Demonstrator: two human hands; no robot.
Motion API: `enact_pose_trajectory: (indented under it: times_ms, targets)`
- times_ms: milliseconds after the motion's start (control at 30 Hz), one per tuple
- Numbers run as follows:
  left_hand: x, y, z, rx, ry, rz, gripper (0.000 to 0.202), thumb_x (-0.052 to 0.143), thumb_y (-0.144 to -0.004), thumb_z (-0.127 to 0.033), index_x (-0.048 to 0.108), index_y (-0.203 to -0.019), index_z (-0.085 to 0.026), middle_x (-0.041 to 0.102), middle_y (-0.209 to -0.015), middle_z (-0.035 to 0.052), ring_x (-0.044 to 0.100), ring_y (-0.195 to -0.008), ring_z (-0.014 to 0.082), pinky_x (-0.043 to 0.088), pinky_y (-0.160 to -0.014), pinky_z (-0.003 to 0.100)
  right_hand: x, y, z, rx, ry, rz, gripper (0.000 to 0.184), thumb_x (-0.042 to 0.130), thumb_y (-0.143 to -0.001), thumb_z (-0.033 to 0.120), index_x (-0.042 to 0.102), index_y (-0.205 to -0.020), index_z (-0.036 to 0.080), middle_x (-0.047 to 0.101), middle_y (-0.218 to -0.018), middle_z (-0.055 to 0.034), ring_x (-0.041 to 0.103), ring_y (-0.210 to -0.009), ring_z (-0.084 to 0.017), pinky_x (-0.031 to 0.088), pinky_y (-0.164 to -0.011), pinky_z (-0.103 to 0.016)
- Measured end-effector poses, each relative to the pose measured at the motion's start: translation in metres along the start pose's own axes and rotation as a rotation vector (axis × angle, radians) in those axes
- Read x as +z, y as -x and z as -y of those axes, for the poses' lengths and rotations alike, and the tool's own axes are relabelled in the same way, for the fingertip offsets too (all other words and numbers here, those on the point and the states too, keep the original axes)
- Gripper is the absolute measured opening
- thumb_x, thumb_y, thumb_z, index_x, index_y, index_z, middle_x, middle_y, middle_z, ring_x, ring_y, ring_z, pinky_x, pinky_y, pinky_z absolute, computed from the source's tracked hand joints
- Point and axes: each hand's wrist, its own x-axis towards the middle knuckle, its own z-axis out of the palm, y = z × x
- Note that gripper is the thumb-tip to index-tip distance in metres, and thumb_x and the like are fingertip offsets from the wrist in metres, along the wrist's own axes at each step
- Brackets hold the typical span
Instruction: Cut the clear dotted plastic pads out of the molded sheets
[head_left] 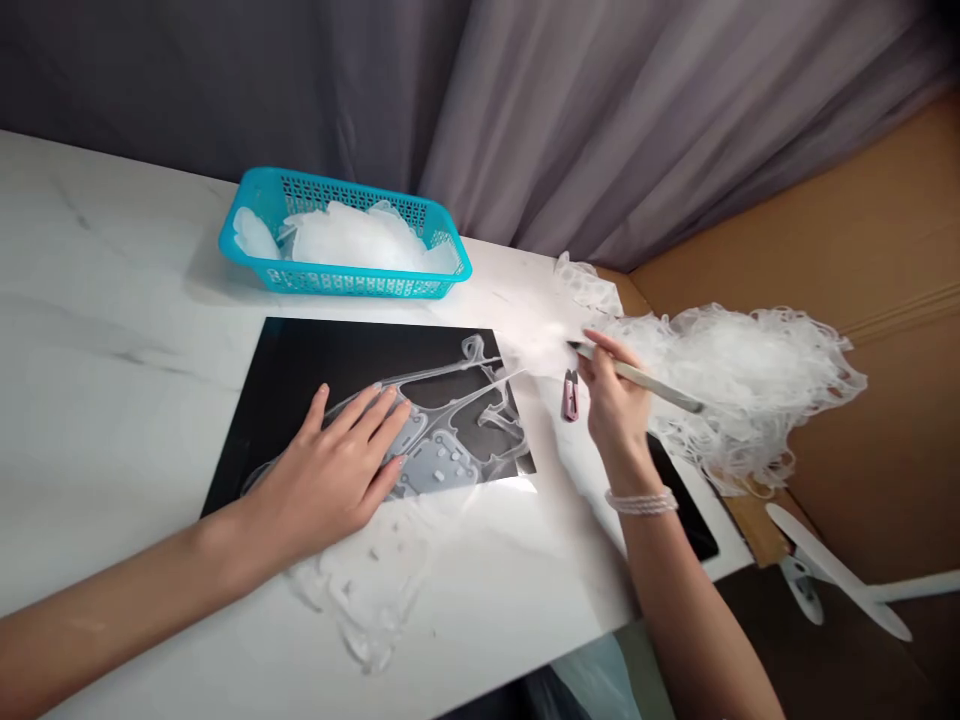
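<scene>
My left hand (pixel 330 470) lies flat, fingers stretched out, on a translucent plastic sheet (pixel 439 460) with cut-outs and thin edge strips. The sheet rests partly on a black mat (pixel 300 360) and hangs over its near edge onto the white table. In my right hand (pixel 616 395) is a slim pale-handled tool (pixel 660 388) with a dark tip, gripped like a pen; its exact kind is unclear. Its tip points left, above the table beyond the mat's right edge. Small pink-handled thread snips (pixel 571 396) lie just left of that hand.
A blue perforated basket (pixel 345 280) holding white translucent pieces stands behind the mat. A heap of tangled clear plastic strips (pixel 750 390) sits at the right, against a cardboard panel (pixel 900 230). A dark flat object (pixel 686 505) lies partly behind my right forearm. Grey curtains (pixel 570 120) hang behind.
</scene>
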Motion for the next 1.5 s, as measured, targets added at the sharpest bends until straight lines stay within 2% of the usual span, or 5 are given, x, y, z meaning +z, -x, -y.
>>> enact_pose_trajectory:
  times_ms: [200, 433, 667, 1100, 1500]
  targets:
    - [-0.03, -0.029, -0.002, -0.126, 0.316, 0.0, 0.05, 0.041, -0.098, -0.044, 0.063, -0.131, -0.013, 0.061, -0.139, 0.0131, 0.047, -0.136, 0.0346, 0.029, -0.114, 0.065, 0.0, 0.015, 0.041, 0.141, -0.43, 0.002, 0.033, 0.058, -0.095, 0.04, 0.066, -0.122, 0.022, 0.073, -0.112, -0.0111, 0.072, -0.101, -0.024, 0.058, -0.092, -0.043]
    - [-0.041, -0.073, 0.0, -0.646, 1.673, 0.339, 0.066, 0.046, -0.089, -0.069, 0.07, -0.107, -0.01, 0.075, -0.102, 0.0174, 0.072, -0.094, 0.0288, 0.057, -0.086, 0.043, 0.005, 0.06, 0.1, -0.169, -0.235, 0.563, 0.044, 0.04, -0.101, 0.057, 0.069, -0.126, 0.036, 0.068, -0.131, -0.0032, 0.061, -0.126, -0.027, 0.05, -0.106, -0.05]
    - [-0.035, -0.063, -0.006, -0.621, 1.38, 0.365, 0.047, 0.073, -0.077, -0.03, 0.066, -0.122, -0.017, 0.076, -0.099, 0.0086, 0.071, -0.09, 0.0219, 0.05, -0.074, 0.029, 0.014, 0.032, 0.082, 0.016, -0.218, 0.256, 0.059, 0.029, -0.101, 0.062, 0.069, -0.082, 0.022, 0.07, -0.068, -0.0044, 0.071, -0.081, -0.023, 0.052, -0.084, -0.04]
    - [-0.041, -0.055, -0.011, -0.466, 0.958, 0.236, 0.021, 0.059, -0.086, -0.033, 0.068, -0.076, -0.017, 0.055, -0.061, -0.0032, 0.048, -0.055, 0.0111, 0.028, -0.05, 0.023, 0.067, 0.037, 0.082, -0.074, -0.141, 0.456, 0.026, 0.053, -0.081, 0.018, 0.03, -0.069, 0.023, 0.059, -0.069, 0.0032, 0.047, -0.063, -0.012, 0.035, -0.059, -0.025]
    - [-0.05, -0.042, -0.001, -0.796, 1.639, 0.05, 0.024, 0.07, -0.087, -0.029, 0.077, -0.104, -0.014, 0.077, -0.103, 0.0104, 0.071, -0.096, 0.0224, 0.058, -0.082, 0.028, 0.048, 0.0, 0.033, -0.068, 0.066, 0.123, 0.026, 0.057, -0.076, 0.016, 0.034, -0.067, 0.023, 0.053, -0.063, 0.0042, 0.045, -0.059, -0.012, 0.035, -0.061, -0.027]
